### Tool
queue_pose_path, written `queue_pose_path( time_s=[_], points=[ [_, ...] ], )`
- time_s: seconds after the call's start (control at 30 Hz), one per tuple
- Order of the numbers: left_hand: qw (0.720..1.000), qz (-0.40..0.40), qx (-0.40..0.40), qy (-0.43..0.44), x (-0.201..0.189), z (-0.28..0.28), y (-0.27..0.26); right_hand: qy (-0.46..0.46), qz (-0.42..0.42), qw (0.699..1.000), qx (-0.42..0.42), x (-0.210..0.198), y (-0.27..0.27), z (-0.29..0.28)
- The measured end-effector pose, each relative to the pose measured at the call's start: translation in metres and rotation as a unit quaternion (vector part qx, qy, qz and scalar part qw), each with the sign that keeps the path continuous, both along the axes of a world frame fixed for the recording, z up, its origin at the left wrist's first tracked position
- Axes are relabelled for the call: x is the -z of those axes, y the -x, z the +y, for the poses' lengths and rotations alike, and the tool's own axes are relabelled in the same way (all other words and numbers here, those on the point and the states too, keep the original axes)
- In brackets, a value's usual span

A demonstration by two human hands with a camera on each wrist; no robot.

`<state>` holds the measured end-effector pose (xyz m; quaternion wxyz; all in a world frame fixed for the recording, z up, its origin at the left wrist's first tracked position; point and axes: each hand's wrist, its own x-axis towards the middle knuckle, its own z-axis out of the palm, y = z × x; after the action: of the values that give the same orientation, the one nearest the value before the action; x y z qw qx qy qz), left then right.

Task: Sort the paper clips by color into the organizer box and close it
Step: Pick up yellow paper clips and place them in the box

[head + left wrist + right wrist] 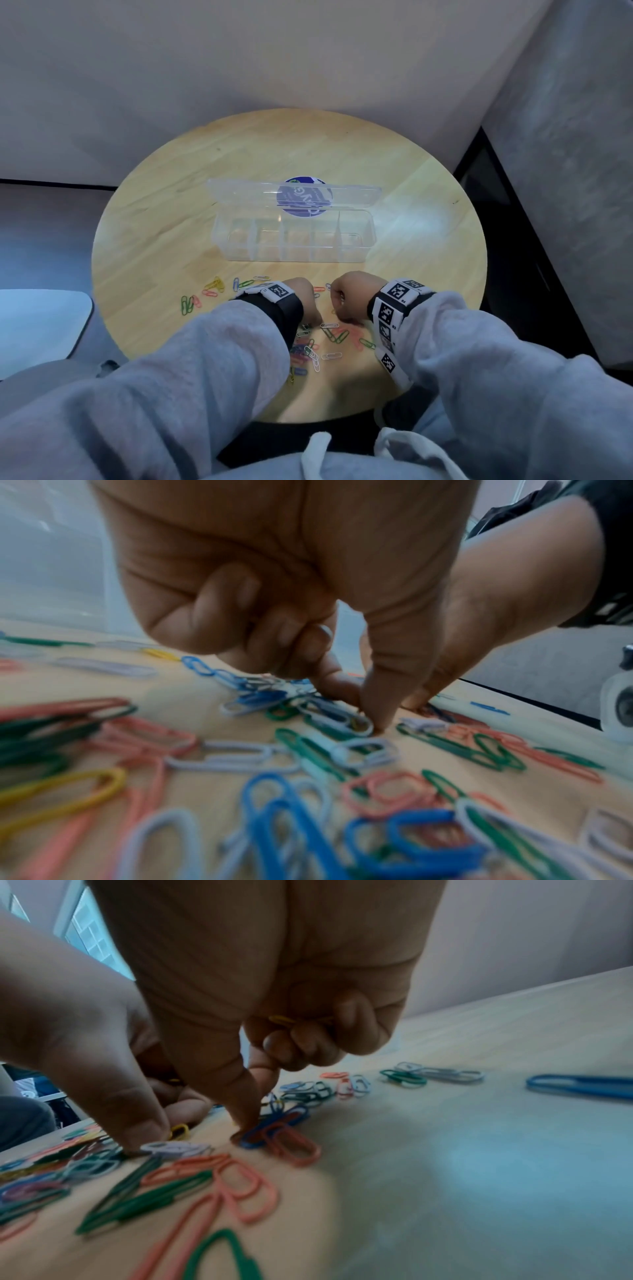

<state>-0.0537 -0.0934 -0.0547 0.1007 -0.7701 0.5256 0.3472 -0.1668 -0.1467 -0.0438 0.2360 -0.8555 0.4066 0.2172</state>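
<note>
Both hands picking among paper clips on the worktop.
I am pinching a white clip [356, 723] with my left hand [303, 296]; my right hand [346, 294], curled around yellow clips [284, 1020], is pressing a blue clip [270, 1129]; the open organizer box [294, 236] is sitting beyond.

In the head view, the sleeves [219, 346] are covering part of the paper clips [310, 353], and both hands' fingertips are hiding beneath the knuckles. The nearest clips [291, 831] are blurring out in the left wrist view. The organizer box lid [294, 195] is veiling a blue sticker [303, 197], its lettering unreadable.
</note>
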Motion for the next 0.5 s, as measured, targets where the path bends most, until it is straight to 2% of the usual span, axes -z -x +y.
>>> queue_pose_path(
  time_s=[0.17, 0.3, 0.4, 0.5],
  points=[
    [0.992, 0.097, -0.069, 0.030, -0.010, 0.005, -0.010, -0.012, -0.032, 0.999, 0.008, -0.001, 0.005, 0.001],
    [0.972, 0.187, -0.135, 0.048, -0.025, 0.008, -0.026, -0.043, -0.105, 0.989, 0.098, -0.003, 0.009, 0.000],
    [0.949, 0.244, -0.196, 0.047, -0.030, 0.008, -0.036, -0.101, -0.164, 0.959, 0.206, -0.009, 0.012, -0.008],
    [0.920, 0.296, -0.248, 0.073, -0.036, 0.009, -0.041, -0.177, -0.215, 0.914, 0.296, -0.012, 0.015, -0.015]
  ],
)
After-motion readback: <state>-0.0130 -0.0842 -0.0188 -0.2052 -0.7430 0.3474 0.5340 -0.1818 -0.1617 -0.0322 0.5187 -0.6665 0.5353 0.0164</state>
